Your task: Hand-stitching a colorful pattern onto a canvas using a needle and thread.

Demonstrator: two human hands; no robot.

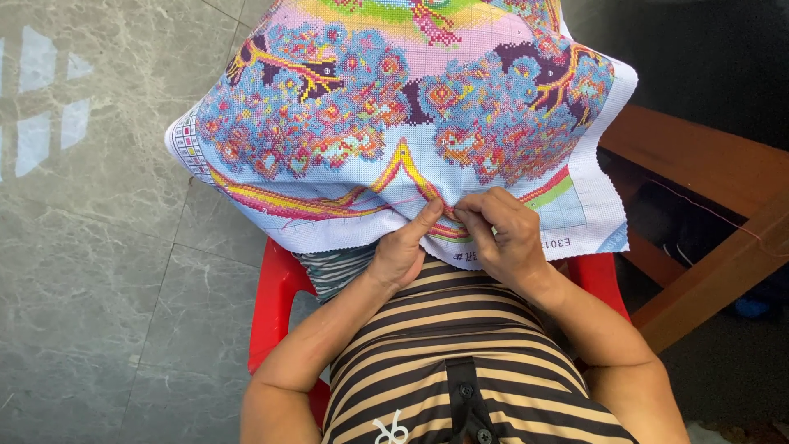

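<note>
A large cross-stitch cloth (394, 107) with a bright pattern of blue, pink, purple and yellow lies spread over my lap. My left hand (403, 247) grips the cloth's near edge from below, its thumb pressed up on the fabric. My right hand (501, 230) pinches the cloth right beside that thumb, fingertips closed at a red and yellow stitched band. Whether a needle sits between those fingers is too small to tell. A thin pink thread (707, 212) runs off to the right over the wooden frame.
I sit on a red plastic chair (275, 304) in a brown and black striped shirt (460, 362). Grey marble floor tiles (90, 247) lie to the left. A wooden table or bench frame (707, 173) stands close on the right.
</note>
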